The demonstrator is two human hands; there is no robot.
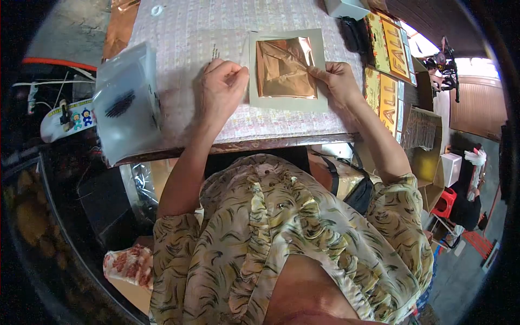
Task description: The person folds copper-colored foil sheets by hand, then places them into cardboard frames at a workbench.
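Observation:
A crinkled copper-coloured foil sheet [287, 73] lies on a pale grey rectangular card [281, 104] on the table. My right hand [341, 84] is at the card's right edge, its thumb pressed on the foil and its other fingers curled and partly hidden. Left of the card, my left hand [223, 89] is closed, thumb and forefinger drawn together. What it holds, if anything, I cannot make out. Small black print [215, 52] shows just beyond its knuckles, seemingly on a clear plastic sheet. Farther left lies a stack of clear plastic bags [127, 127].
Printed boxes marked FALL [392, 49] line the table's right side, beside a black case [352, 35] and a white box [346, 8]. A small white ring [156, 11] lies at the far left. The table's front edge [244, 143] is near my body. A red stool [445, 203] stands at right.

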